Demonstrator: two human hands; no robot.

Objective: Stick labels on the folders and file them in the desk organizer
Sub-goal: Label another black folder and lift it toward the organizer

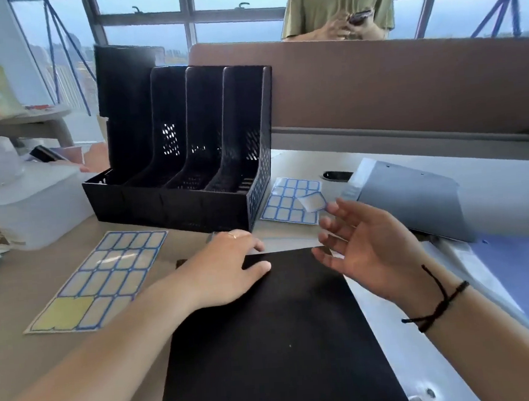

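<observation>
Yellow backing shows in one corner of the label sheet (pixel 98 281) lying near the tabletop's left edge, so at least one label seems to have been peeled from it. Just behind it stands the black desk organizer (pixel 186 149), its visible slots dark, with no folder to be seen in them (the far-left slot is hard to read).

In the middle, toward the near edge, lies the black folder (pixel 277 335). The left hand (pixel 224 270) rests on its top left corner with fingers laid flat, pressing it down rather than grasping. The right hand (pixel 365 249) hovers over the folder's top right corner, fingers spread and loosely bent; a single peeled label (pixel 312 202) appears to cling to a fingertip, though the contact is blurred. A second label sheet (pixel 292 203) lies beside the organizer's right wall.

Toward the right edge lie a grey folder (pixel 415 201) and a blue folder (pixel 526 281), neither filed.

I judge the task barely begun: the label is ready, not yet stuck, and all filing remains.
</observation>
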